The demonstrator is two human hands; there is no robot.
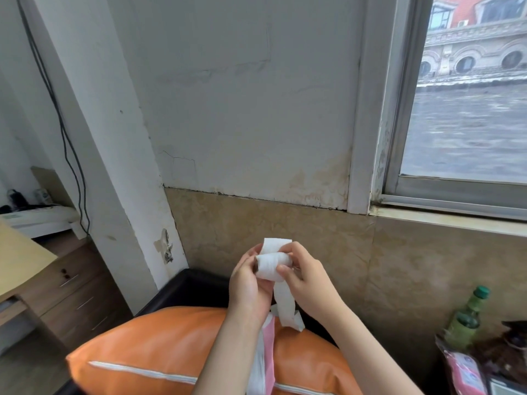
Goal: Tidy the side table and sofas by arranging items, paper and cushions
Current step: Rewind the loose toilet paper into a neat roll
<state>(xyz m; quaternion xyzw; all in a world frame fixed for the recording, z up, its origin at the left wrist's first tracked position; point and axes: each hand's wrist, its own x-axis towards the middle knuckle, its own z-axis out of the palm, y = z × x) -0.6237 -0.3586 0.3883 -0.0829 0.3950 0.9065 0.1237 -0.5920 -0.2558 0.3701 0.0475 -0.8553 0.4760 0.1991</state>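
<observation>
We hold one small white toilet paper roll (271, 266) with both hands, in the air above one orange leather cushion with a white stripe (159, 354) on the black sofa (199, 283). Our left hand (251, 286) grips the roll's left end; our right hand (305, 280) pinches its right end. One loose paper strip (285, 303) hangs down between our wrists. One green glass bottle (467, 317) stands at the right, beside one pink packet (464, 372).
</observation>
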